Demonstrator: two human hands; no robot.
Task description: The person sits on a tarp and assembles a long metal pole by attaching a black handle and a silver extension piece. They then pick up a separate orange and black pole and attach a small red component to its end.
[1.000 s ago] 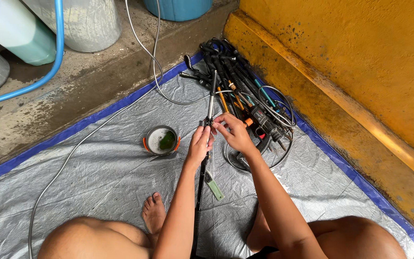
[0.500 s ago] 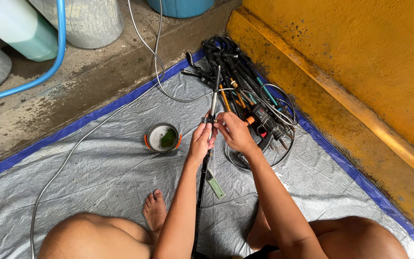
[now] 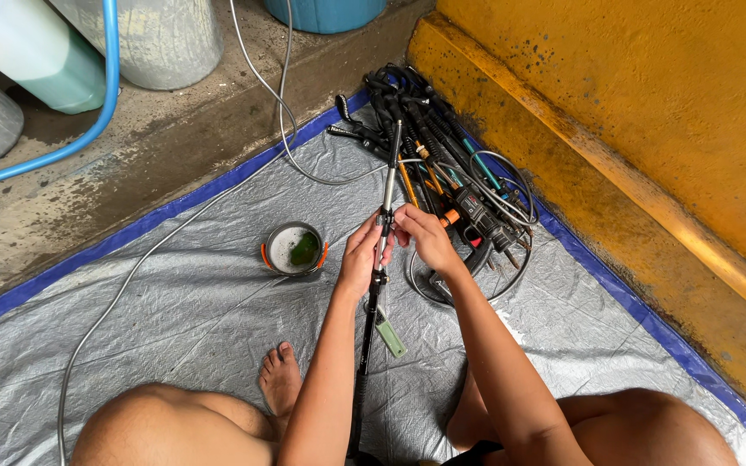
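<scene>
A long thin rod (image 3: 388, 173), silver at the far part and black nearer me, runs from my lap out over the tarp. My left hand (image 3: 361, 255) grips it at a dark joint near the middle. My right hand (image 3: 423, 239) pinches the rod just beyond that joint, fingertips on the silver part. A small green tag (image 3: 390, 332) hangs beside the rod below my hands. Past the hands lies a pile of black rods, handles and cables (image 3: 442, 168).
A small round tin (image 3: 293, 248) holding something green sits left of my hands on the grey tarp (image 3: 174, 319) with a blue edge. A grey cable (image 3: 131, 276) crosses the tarp. Yellow wall (image 3: 649, 112) at right; concrete step, blue hose (image 3: 62, 147) and containers at left.
Both hands have stayed on the rod's joint. The fingers have shifted slightly and the rod sits a little more upright in the view.
</scene>
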